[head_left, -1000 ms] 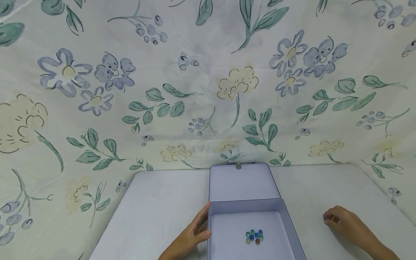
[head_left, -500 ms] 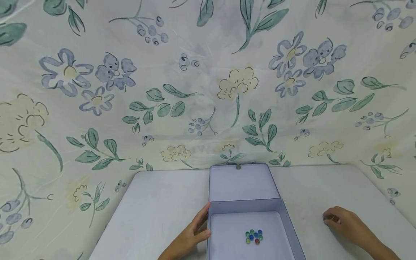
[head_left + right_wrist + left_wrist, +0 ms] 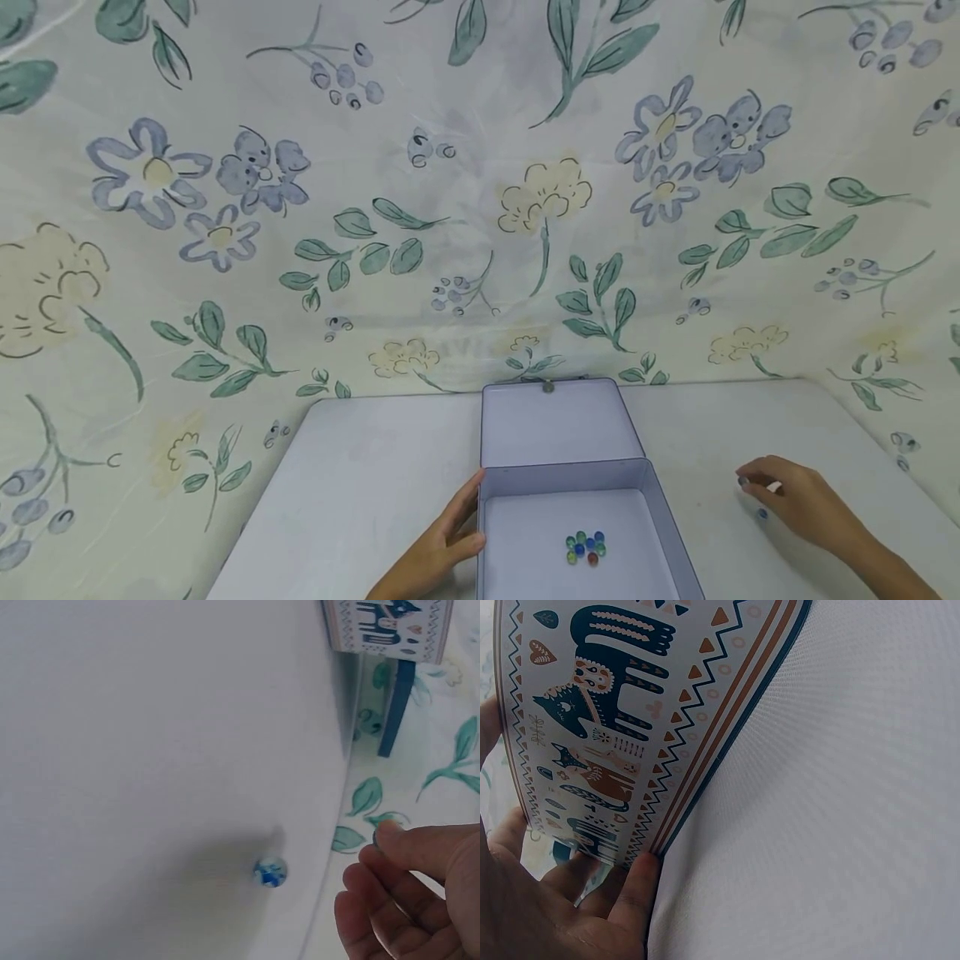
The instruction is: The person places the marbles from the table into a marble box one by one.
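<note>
A pale lilac tin box [image 3: 567, 477] lies open on the white table, its lid folded back. In the head view my left hand [image 3: 435, 542] rests against its left wall, with outstretched fingers along the outside. The left wrist view shows these fingers on the box's printed outer side [image 3: 682, 735]. To the right of the box, my right hand [image 3: 802, 504] pinches a small dark marble [image 3: 742, 481] between thumb and forefinger, mostly hidden by the fingertips. A blue and white marble [image 3: 270, 871] lies on the table beside that hand.
Several glass marbles [image 3: 590, 544], green, blue and one reddish, sit together on the box floor. The lid [image 3: 555, 425] lies toward the back of the table [image 3: 375, 475]. Behind the table hangs a flowered cloth [image 3: 465, 208].
My right hand has lifted and moved slightly away from me with a marble in its fingertips, and the blue marble on the table now shows below it. The left hand stays at the box.
</note>
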### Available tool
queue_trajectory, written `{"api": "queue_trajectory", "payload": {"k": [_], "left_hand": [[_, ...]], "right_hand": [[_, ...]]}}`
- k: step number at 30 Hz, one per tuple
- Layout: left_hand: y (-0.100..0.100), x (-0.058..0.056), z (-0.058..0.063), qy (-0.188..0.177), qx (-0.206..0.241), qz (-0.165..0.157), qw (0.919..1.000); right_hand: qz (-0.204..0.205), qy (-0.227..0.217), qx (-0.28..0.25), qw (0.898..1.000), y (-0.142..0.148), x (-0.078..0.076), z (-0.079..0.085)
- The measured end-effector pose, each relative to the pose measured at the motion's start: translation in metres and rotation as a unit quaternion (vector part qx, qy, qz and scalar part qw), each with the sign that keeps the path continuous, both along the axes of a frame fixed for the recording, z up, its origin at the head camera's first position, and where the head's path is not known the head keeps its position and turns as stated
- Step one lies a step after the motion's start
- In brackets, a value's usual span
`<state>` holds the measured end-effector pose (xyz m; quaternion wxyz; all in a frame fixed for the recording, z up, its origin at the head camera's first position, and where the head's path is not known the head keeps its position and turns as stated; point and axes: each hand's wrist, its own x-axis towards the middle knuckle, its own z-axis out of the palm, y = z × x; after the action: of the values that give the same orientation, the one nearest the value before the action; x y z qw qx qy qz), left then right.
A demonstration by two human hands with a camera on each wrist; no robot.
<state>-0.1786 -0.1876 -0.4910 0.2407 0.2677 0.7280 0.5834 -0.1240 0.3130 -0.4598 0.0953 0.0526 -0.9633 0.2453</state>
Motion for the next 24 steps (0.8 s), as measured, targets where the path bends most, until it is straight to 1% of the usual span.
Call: {"api": "queue_trajectory", "payload": {"k": [5,8,14,17,22,24], "left_hand": [[-0.001,0.0,0.001,-0.005,0.0,0.0,1.0],[-0.001,0.0,0.002,-0.011,0.002,-0.001,0.9999],[-0.002,-0.002,0.006,-0.012,0.005,-0.003,0.9999],[-0.002,-0.001,0.005,-0.012,0.004,-0.003,0.9999],[-0.001,0.001,0.003,-0.019,0.005,-0.002,0.9998],[-0.001,0.002,0.003,-0.02,0.006,-0.002,0.9998]], "right_hand": [[0.021,0.024,-0.011,0.999,-0.004,-0.004,0.009],[0.033,0.03,-0.014,0.999,-0.008,-0.009,0.016],[0.059,0.038,-0.013,0.997,-0.022,-0.02,0.034],[0.07,0.038,-0.011,0.997,-0.03,-0.025,0.042],[0.103,0.044,-0.019,0.994,-0.045,-0.03,0.051],[0.114,0.04,-0.021,0.992,-0.052,-0.032,0.054]]}}
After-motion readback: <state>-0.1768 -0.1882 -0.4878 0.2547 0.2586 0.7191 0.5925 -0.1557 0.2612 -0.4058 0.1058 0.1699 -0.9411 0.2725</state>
